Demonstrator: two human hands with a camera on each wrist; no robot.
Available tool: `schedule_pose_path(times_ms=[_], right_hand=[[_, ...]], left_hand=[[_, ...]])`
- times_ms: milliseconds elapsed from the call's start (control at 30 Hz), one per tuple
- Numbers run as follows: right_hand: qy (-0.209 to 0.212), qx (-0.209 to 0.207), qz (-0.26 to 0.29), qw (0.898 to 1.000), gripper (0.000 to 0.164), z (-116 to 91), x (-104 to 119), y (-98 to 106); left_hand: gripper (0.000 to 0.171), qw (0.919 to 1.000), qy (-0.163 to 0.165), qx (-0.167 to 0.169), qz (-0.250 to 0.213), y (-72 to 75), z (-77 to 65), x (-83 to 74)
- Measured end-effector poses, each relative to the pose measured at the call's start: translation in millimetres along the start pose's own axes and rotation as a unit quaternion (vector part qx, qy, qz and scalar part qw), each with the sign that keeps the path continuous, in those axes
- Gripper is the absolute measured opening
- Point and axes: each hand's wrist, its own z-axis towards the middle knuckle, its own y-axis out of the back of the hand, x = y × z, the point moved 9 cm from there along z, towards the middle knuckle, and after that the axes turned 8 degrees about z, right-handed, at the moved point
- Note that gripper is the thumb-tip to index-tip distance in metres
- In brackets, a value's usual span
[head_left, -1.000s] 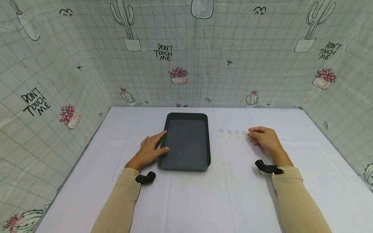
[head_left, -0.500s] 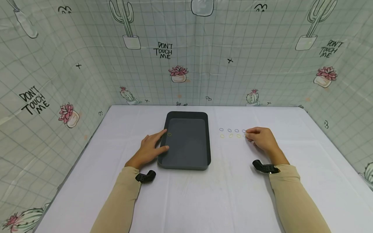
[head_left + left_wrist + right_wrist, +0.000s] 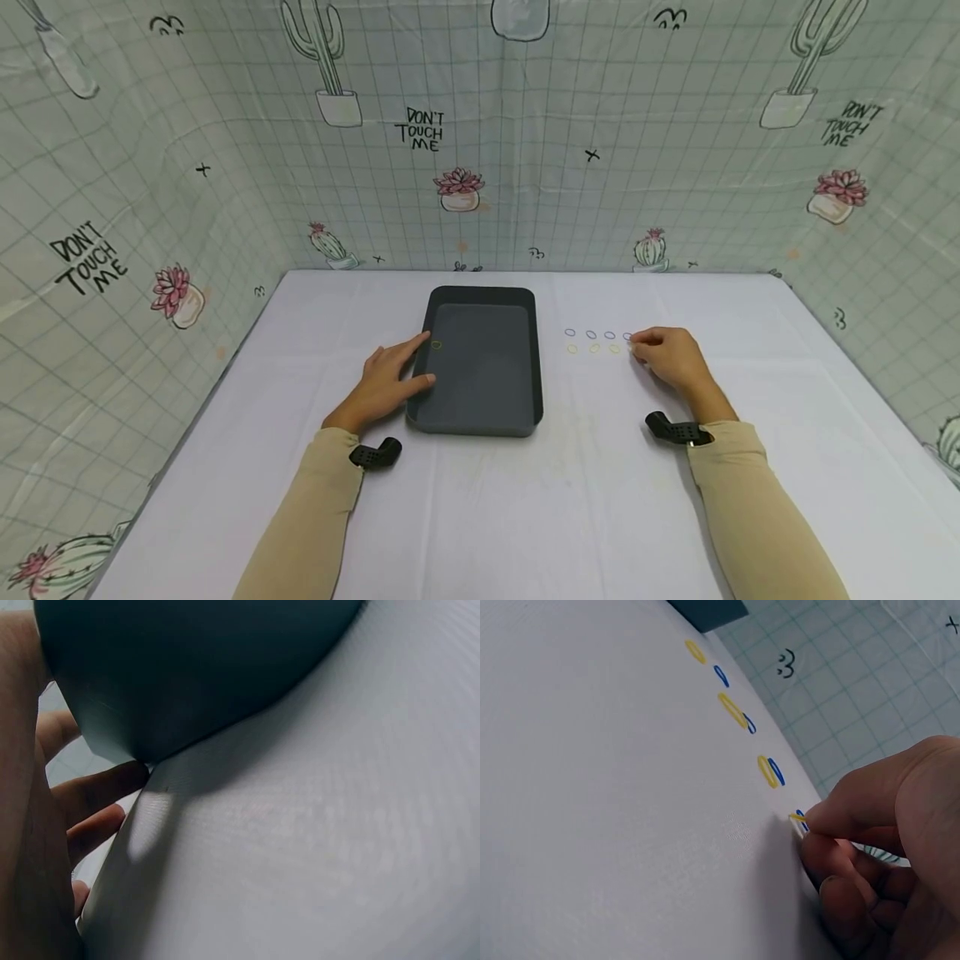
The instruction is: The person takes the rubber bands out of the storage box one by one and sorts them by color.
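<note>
My right hand (image 3: 673, 357) pinches a small yellow rubber band (image 3: 797, 817) between thumb and index finger, just above the table at the right end of two rows of thin loops. Blue rubber bands (image 3: 591, 335) form the far row; yellow rubber bands (image 3: 594, 348) lie in the near row. The last blue band (image 3: 802, 820) is right by the right fingertips. My left hand (image 3: 384, 385) rests at the left side of a dark grey tray (image 3: 480, 375), its thumb and index finger spread along the rim. One yellow rubber band (image 3: 437, 344) shows at the tray's left side.
The tray stands on a white-covered table (image 3: 480, 517), left of the rows. A grid-patterned curtain (image 3: 555, 200) with cactus drawings encloses the back and sides. Black wrist devices, such as the one on the right wrist (image 3: 675, 428), sit close above the table.
My right hand has moved slightly left and lower, carrying the yellow rubber band to the end of the near row. My left hand and the tray have stayed in place.
</note>
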Motion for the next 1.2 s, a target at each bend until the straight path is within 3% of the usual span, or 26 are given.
schedule_pose_path(times_ms=[367,1200], right_hand=[[0.005,0.015,-0.007,1.0,0.029,-1.2,-0.2,2.1],[-0.036,0.015,0.053,0.998,0.031,0.6,-14.9,10.9]], left_hand=[[0.077,1.0,0.0,0.003,-0.005,0.1,-0.1,-0.9],[0.077,1.0,-0.001,0.003,-0.003,0.4,0.3,0.0]])
